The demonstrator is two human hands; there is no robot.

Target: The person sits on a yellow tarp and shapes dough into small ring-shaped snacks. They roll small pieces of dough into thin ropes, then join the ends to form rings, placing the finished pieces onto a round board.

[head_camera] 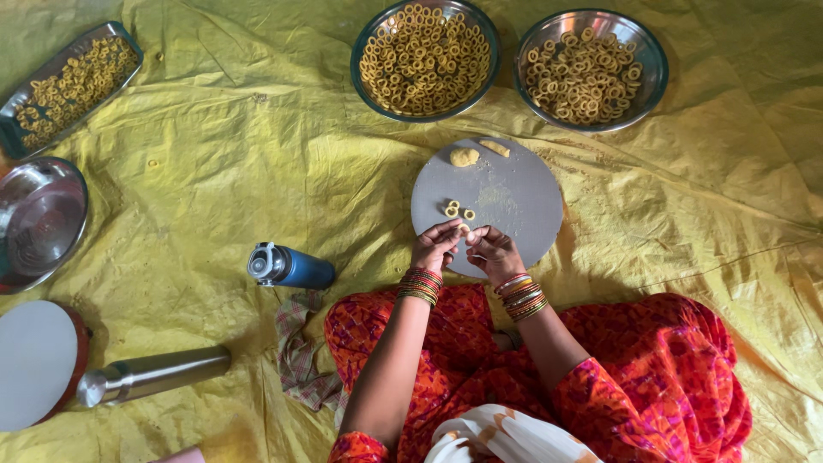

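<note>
I see my left hand [437, 243] and right hand [495, 250] meeting over the near edge of a round grey board [514, 201], at about 6 o'clock on it. The fingertips of both hands pinch a small piece of yellow dough [465, 230] between them, so both are grasping it; the piece is too small for me to tell its shape. Stacks of coloured bangles [420, 285] sit on both wrists.

Just past the hands, toward the board's centre, lie three small dough rings [454, 208], touching or nearly so. At 12 o'clock on the board rest a dough lump [465, 157] and a flatter dough strip [495, 147] beside it.

Beyond the board, at 12 and 1 o'clock, stand two steel bowls [369, 90] heaped with finished rings. At 10 o'clock a rectangular tray [17, 141] holds more rings. At 9 o'clock sits an empty steel plate [39, 219], and at 8 o'clock a second round board [34, 364] with a steel flask [154, 374] lying beside it. A blue bottle [290, 267] lies just left of my left hand, near a checked cloth [300, 356]. Everything rests on a yellow sheet [214, 146] spread over the floor.
</note>
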